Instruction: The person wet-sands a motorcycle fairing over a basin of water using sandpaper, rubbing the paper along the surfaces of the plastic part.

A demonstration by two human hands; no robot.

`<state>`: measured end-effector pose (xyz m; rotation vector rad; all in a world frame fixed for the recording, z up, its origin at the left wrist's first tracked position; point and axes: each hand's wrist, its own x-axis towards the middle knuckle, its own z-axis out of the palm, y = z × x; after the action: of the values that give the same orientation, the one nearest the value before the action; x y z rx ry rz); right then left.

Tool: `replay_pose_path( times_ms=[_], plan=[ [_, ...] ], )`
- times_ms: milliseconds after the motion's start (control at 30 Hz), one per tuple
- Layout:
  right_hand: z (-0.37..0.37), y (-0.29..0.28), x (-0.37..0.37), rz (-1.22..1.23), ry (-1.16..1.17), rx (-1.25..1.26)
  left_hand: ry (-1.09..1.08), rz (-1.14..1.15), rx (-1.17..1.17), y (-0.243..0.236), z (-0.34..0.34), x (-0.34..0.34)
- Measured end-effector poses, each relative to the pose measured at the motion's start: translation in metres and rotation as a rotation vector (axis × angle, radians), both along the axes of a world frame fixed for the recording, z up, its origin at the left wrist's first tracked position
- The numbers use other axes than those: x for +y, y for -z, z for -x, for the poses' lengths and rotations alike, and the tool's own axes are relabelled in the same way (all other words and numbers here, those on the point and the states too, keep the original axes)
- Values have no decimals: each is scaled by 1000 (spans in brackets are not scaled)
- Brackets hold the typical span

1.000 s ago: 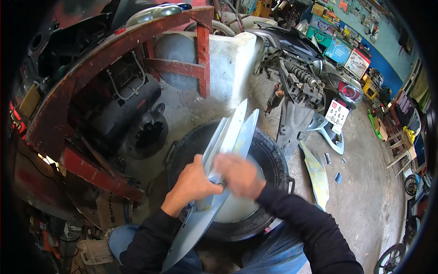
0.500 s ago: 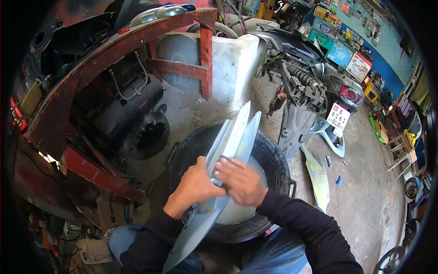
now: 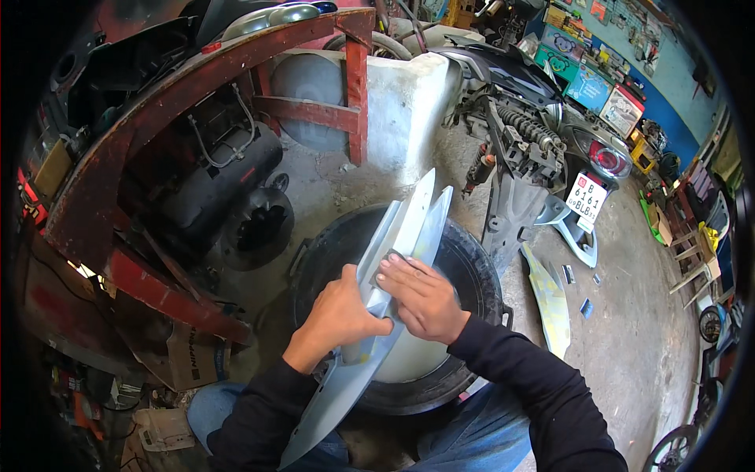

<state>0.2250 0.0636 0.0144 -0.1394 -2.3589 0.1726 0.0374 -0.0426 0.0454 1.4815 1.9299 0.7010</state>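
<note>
A long, pointed motorcycle body panel (image 3: 334,405), pale blue-grey with yellowish patches, stands tilted over a round black tub (image 3: 481,295) of cloudy water. My left hand (image 3: 334,318) grips the panel's left side near its middle, thumb across the front. My right hand (image 3: 422,297) lies against the face of the panel, its fingers together over a small dark sheet that looks like sandpaper (image 3: 398,255). Only an edge of that sheet shows past the fingertips; the rest is hidden. The panel's lower end reaches down between my knees.
A red wooden bench (image 3: 157,102) with a black air compressor tank (image 3: 224,153) under it is on the left. At upper right stands a partly stripped motorcycle (image 3: 519,141). Another yellow-patched panel (image 3: 548,303) lies on the floor right of the tub, beside small blue packets (image 3: 587,307).
My right hand has slid slightly up and right along the panel with the dark sheet. My left hand keeps its grip; the panel has hardly moved.
</note>
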Motion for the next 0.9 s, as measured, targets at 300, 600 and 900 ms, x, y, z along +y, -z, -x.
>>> replay_pose_path(
  times_ms=[300, 600, 900],
  plan=[
    [1, 6, 13, -53, -74, 45, 0, -19, -11, 0, 1, 0],
    [-5, 12, 51, -96, 142, 112, 11, 4, 12, -6, -8, 5],
    [-3, -7, 60, -28, 180, 49, 1, 10, 26, -9, -9, 6]
  ],
)
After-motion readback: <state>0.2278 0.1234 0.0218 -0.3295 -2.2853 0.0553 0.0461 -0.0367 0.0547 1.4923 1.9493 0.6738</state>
